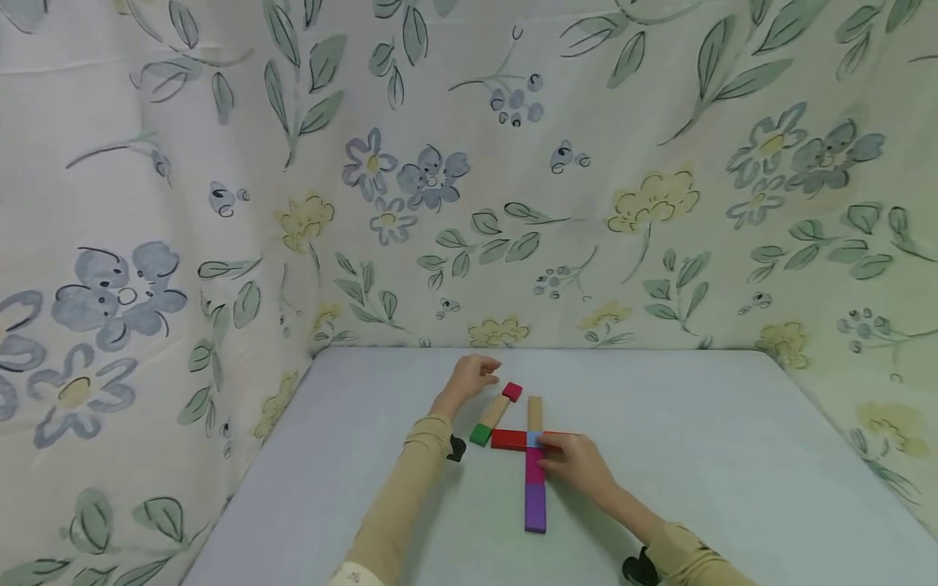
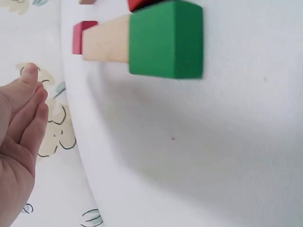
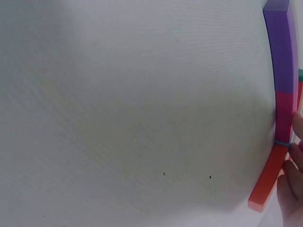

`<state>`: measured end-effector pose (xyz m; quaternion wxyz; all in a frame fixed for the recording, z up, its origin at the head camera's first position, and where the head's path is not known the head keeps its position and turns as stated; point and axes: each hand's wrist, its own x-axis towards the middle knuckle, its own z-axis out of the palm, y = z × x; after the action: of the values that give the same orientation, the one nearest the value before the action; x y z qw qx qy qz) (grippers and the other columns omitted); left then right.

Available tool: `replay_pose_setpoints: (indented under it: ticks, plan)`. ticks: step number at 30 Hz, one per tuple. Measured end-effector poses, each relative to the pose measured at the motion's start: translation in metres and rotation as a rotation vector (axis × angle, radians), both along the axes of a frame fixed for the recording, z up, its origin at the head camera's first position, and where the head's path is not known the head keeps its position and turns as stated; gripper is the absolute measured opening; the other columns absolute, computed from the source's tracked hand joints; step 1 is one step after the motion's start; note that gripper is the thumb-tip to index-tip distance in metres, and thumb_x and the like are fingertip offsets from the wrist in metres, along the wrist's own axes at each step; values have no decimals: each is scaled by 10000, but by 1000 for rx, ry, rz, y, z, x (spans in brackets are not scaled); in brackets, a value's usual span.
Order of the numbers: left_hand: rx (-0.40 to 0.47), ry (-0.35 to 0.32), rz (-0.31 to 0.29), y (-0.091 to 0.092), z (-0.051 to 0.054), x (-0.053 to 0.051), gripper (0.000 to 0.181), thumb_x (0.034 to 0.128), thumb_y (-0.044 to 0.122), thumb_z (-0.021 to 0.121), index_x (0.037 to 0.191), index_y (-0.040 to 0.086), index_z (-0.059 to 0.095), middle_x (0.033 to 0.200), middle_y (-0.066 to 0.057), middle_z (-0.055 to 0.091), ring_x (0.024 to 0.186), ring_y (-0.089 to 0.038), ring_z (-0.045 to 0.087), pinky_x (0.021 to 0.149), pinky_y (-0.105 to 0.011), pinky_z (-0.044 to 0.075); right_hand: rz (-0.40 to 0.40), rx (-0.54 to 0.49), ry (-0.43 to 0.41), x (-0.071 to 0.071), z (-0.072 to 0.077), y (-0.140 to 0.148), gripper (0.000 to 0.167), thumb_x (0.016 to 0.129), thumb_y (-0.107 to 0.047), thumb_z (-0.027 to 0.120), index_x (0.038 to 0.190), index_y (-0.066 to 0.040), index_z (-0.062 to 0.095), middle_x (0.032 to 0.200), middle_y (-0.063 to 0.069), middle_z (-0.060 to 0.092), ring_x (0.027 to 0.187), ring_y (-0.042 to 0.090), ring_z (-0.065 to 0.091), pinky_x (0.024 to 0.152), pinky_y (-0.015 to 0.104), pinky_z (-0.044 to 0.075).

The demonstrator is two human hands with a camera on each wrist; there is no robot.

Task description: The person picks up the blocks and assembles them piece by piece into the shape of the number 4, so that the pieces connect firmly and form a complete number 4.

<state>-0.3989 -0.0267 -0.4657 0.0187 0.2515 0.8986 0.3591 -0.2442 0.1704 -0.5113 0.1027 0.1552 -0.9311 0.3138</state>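
My left hand (image 1: 469,378) hovers over the far part of the table with loosely bent fingers, holding nothing. Nearest to it is a crimson block (image 1: 512,392) at the end of a slanted row with a plain wooden block (image 1: 496,412) and a green block (image 1: 480,435). My right hand (image 1: 579,465) touches the middle of a cross of blocks, its fingertips at the light blue block (image 1: 533,440) and the magenta block (image 1: 535,467). A red block (image 1: 508,440) extends left from that centre, and an orange block (image 3: 267,177) extends right, partly under my fingers.
A purple block (image 1: 535,509) forms the near end of the cross, and a plain wooden block (image 1: 535,411) forms its far end. Everything lies on a white table (image 1: 733,456). Floral cloth (image 1: 454,203) hangs behind the table and at its left.
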Motion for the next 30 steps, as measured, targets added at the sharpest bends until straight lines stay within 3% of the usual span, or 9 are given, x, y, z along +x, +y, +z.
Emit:
replay_pose_setpoints:
  ticks: [7,12,20,24,26,30]
  plan:
    - [-57,-2,-91,3,-10,-6,286,892,27,619,1174,-15,650,1197,-149,658,1105,-279,619,922,-349,504,3,22,18,-2,0,-1,320,744,-103,784,1047,-19,719,989,80,734,898,191,679,775,343,551]
    - [-61,-23,-122,7,-19,-10,278,897,18,609,1171,-2,655,1192,-154,658,1102,-290,622,909,-356,512,11,35,20,-1,0,0,317,743,-111,784,1038,-15,720,985,87,735,909,210,683,778,351,547]
    - [-73,-1,-155,11,-27,-14,278,859,-10,641,1134,-2,676,1146,-158,678,1079,-295,635,909,-362,511,16,43,32,-1,1,-1,317,749,-116,782,1041,-11,719,986,91,736,915,212,687,774,346,548]
    - [-57,-13,-182,9,-29,-20,264,854,18,662,1116,27,693,1105,-122,702,1046,-237,655,892,-312,517,13,46,30,-2,0,-1,320,749,-117,781,1043,-8,718,991,98,734,917,217,686,776,358,547]
    - [-45,17,-211,8,-33,-25,241,852,58,680,1090,54,710,1060,-84,721,993,-182,672,846,-267,524,12,47,30,-2,0,0,322,749,-119,781,1044,-7,717,991,102,733,916,219,686,776,360,547]
    - [-37,20,-206,9,-36,-26,225,861,64,671,1082,45,710,1047,-82,725,985,-179,670,854,-279,518,8,49,27,-2,0,0,321,750,-125,781,1042,-10,718,989,98,734,918,213,686,778,356,547]
